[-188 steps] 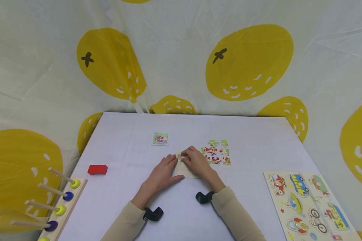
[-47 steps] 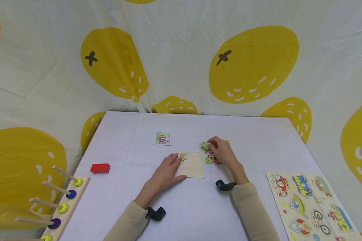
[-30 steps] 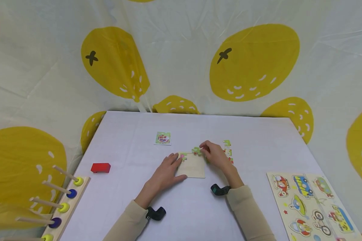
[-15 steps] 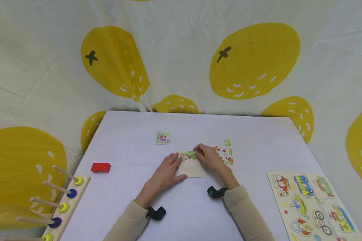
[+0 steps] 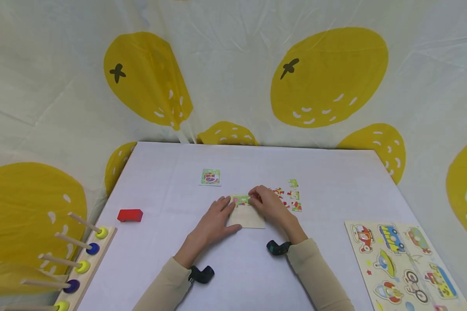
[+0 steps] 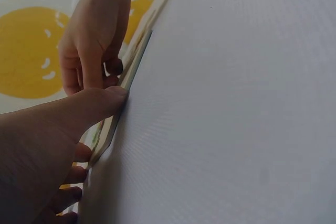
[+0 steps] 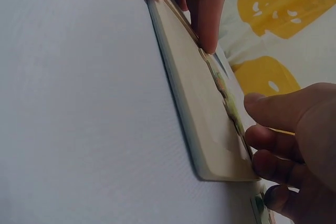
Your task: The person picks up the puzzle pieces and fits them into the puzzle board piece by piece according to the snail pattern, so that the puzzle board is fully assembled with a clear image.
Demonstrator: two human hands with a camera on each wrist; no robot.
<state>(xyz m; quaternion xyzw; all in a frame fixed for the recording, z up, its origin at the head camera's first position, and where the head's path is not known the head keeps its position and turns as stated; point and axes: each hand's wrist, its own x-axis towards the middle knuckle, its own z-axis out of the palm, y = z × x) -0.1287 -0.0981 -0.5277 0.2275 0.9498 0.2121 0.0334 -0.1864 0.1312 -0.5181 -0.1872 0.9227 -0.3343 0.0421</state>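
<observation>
A pale square wooden puzzle tray (image 5: 247, 219) lies mid-table. Along its far side sit flat puzzle pieces (image 5: 241, 200), green with pink and red. My left hand (image 5: 214, 220) steadies the tray's left side, its thumb (image 6: 107, 100) at the near edge. In the right wrist view, the left forefinger (image 7: 209, 30) touches the row of pieces. My right hand (image 5: 272, 206) bends over the far right part of the tray, thumb and fingers at the right end of a green puzzle piece (image 7: 231, 107). The fingers partly cover that end in the head view.
Loose puzzle pieces (image 5: 294, 195) lie right of the tray, some behind the right hand. A small picture card (image 5: 210, 177) lies beyond it. To the left are a red block (image 5: 130, 215) and a peg rack (image 5: 86, 258); at the right lies a vehicle puzzle board (image 5: 397, 263).
My right hand has carried a green puzzle piece from the loose pile leftward into the tray's far row, beside the first piece. The left hand has stayed at the tray.
</observation>
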